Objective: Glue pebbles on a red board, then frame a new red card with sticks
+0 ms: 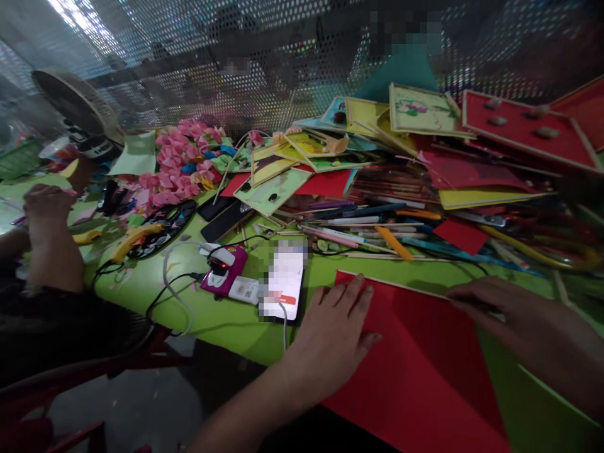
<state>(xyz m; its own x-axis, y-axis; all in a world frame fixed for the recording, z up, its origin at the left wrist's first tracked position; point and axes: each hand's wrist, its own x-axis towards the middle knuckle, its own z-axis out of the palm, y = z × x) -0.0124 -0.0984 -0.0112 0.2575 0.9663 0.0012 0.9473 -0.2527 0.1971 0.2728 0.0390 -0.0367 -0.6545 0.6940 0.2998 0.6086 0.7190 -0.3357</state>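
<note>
From the middle of the view, a lit phone [289,277] lies near six o'clock on the green table [226,330]. At eight sits a magenta power strip [223,284] with white plugs; at nine, a yellow glue gun [136,239]. Pink paper flowers [182,157] heap at ten, a fan [70,104] farther out. Perforated mesh [292,69] spans twelve. A red framed panel [519,141] leans toward two. Blurred yellow and red loops [557,253] at three may be scissor handles.

A perforated screen [264,69] backed a green table [226,322].
Light [75,16] glared upper left; grey floor [123,402] showed beside a red chair [141,363].
</note>
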